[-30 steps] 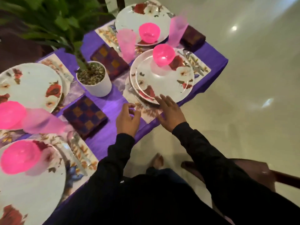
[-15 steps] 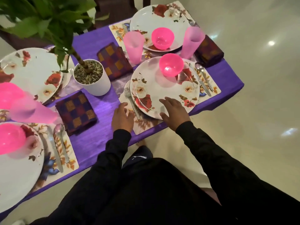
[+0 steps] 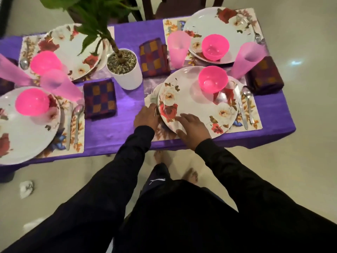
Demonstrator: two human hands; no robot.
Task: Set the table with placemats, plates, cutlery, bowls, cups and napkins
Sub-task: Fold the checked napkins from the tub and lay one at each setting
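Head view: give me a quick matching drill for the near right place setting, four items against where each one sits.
Items:
1. pink bowl
2. knife
3. left hand
4. right hand

Places:
A. at the plate's left rim, by the fork
B. on the plate's far side
C. on the plate's near rim
D. on the placemat, right of the plate

Pairs: 1-B, 2-D, 3-A, 4-C

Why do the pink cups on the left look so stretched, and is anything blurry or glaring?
Head view: the wide-angle lens stretches the pink cup near the left edge; the right hand is slightly motion-blurred over the floral plate; the floor shows a small light reflection; lighting is dim, with a purple sheen on the tablecloth.
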